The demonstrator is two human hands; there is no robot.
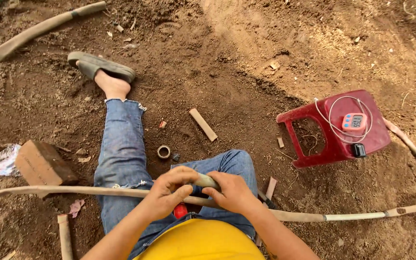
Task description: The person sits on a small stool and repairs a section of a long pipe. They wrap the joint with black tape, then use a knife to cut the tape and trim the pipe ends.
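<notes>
I sit on bare soil with my jeans-clad left leg (pixel 121 144) stretched out and a sandal (pixel 101 65) on that foot. My left hand (pixel 169 190) and my right hand (pixel 232 190) are side by side over my lap, both closed on a short pale tube end (pixel 207 181). A long flat beige hose (pixel 73 191) runs under my hands across my legs, from far left to far right. Something small and red (pixel 180 210) shows just below my left hand, mostly hidden.
A red plastic stool (pixel 335 127) lies tipped at right with a pink digital timer (pixel 354 122) and white cord on it. A brick (pixel 42 163), a small ring (pixel 163 152), a cut strip (pixel 203 124) and another hose (pixel 39 30) lie on the soil.
</notes>
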